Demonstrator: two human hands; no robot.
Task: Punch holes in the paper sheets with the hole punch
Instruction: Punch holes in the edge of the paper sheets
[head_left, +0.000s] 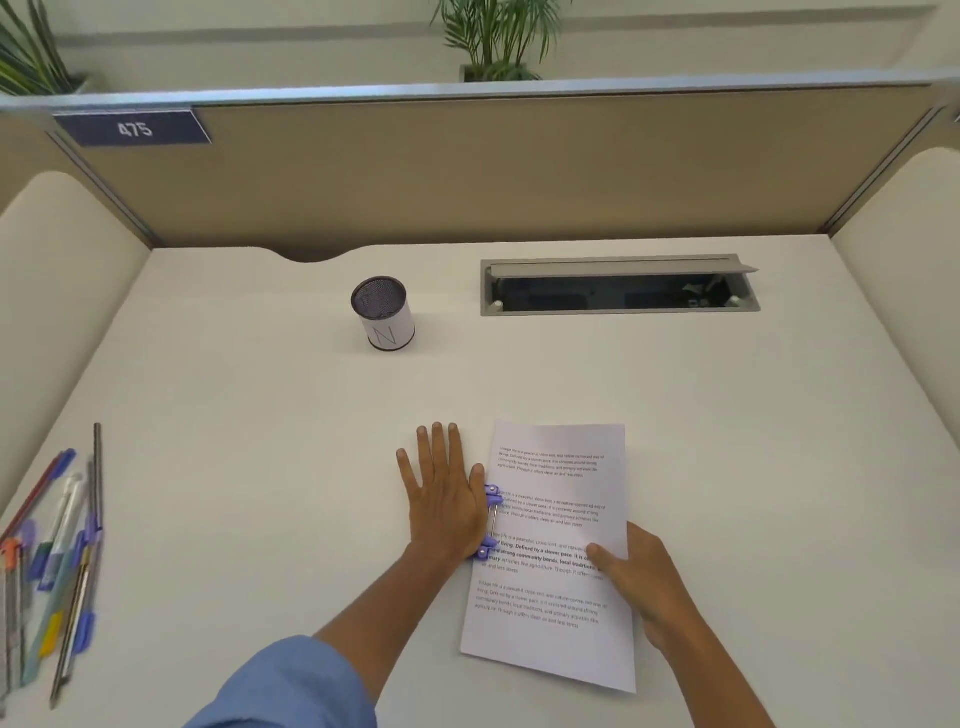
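Note:
Printed paper sheets (556, 613) lie on the white desk, their left edge slid into a purple hole punch (491, 519). My left hand (441, 499) lies flat on top of the punch with straight fingers, pressing down and hiding most of it. At the sheets' right edge, my right hand (636, 577) pinches the paper, thumb on top and fingers underneath.
A mesh pen cup (383, 314) marked N stands further back. An open cable tray (618, 286) is set into the desk at the back right. Several pens (57, 561) lie at the left edge. Partition walls (467, 171) enclose the desk.

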